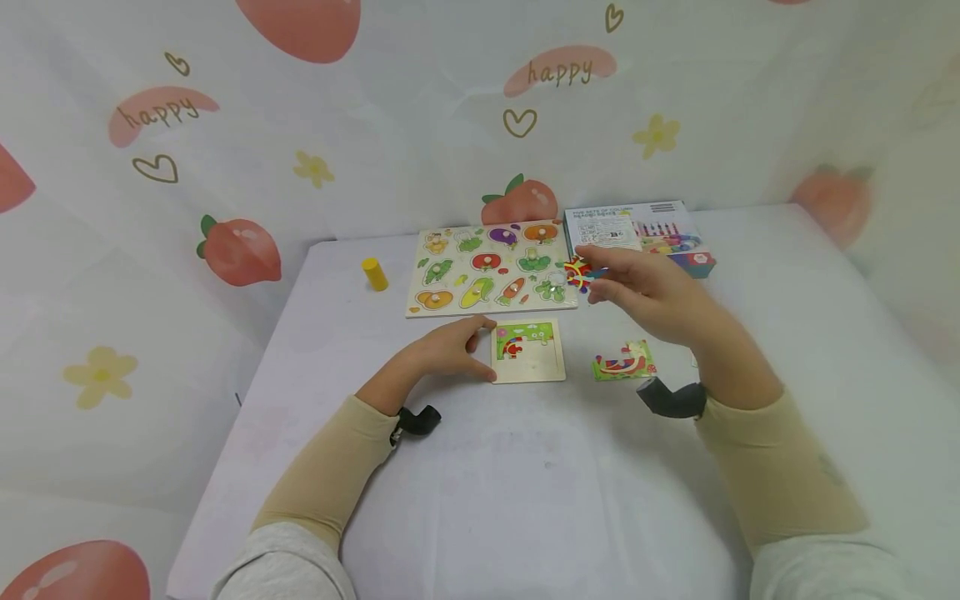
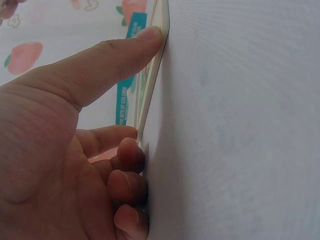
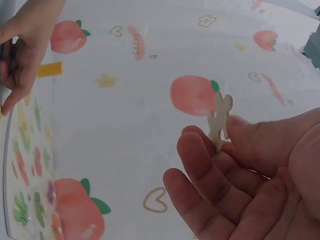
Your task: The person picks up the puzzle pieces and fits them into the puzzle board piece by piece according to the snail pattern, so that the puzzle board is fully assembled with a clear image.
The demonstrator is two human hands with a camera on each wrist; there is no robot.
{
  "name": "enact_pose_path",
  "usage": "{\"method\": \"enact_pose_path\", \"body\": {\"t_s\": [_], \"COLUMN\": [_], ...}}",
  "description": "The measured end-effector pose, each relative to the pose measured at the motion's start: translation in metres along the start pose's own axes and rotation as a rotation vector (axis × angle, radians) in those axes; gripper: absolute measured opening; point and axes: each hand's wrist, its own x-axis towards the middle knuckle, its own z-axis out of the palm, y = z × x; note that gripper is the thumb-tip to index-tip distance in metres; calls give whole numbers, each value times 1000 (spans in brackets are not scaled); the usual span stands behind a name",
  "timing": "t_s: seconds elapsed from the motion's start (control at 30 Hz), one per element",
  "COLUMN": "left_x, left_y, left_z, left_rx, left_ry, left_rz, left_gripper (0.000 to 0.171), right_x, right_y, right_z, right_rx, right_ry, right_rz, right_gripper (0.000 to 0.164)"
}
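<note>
In the head view, my left hand (image 1: pixel 448 348) holds the left side of a small wooden jigsaw tray (image 1: pixel 527 372). Its thumb is at the near corner and its index finger at the far one. Green and red pieces fill the tray's upper and left part; bare wood shows elsewhere. Raised at the right, my right hand (image 1: pixel 654 290) pinches a colourful jigsaw piece (image 1: pixel 576 273) between thumb and fingers. The right wrist view shows that piece (image 3: pixel 219 122) from its pale wooden back. Several loose jigsaw pieces (image 1: pixel 624 364) lie on the table below my right hand.
A vegetable peg puzzle board (image 1: pixel 415 293) lies behind the tray. Beside it, at the back right, is a printed box (image 1: pixel 655 212), partly behind my right hand. A yellow cylinder (image 1: pixel 374 274) stands at the back left. A patterned cloth (image 1: pixel 420 117) hangs behind the table.
</note>
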Motion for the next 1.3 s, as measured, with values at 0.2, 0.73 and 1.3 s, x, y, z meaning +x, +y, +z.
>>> {"method": "enact_pose_path", "body": {"t_s": [0.2,0.73,1.3], "left_x": [1,2,3], "left_y": [-2,-3,-2], "left_z": [1,0,-1], "left_rx": [4,3,5], "left_ry": [4,-2,-7], "left_rz": [-5,0,8], "left_gripper": [83,84,83], "right_x": [7,26,37], "right_y": [8,28,58], "right_z": [14,51,95], "right_rx": [26,15,-71], "right_ry": [-43,-207,-269], "right_rz": [28,289,431], "right_gripper": [45,37,34]}}
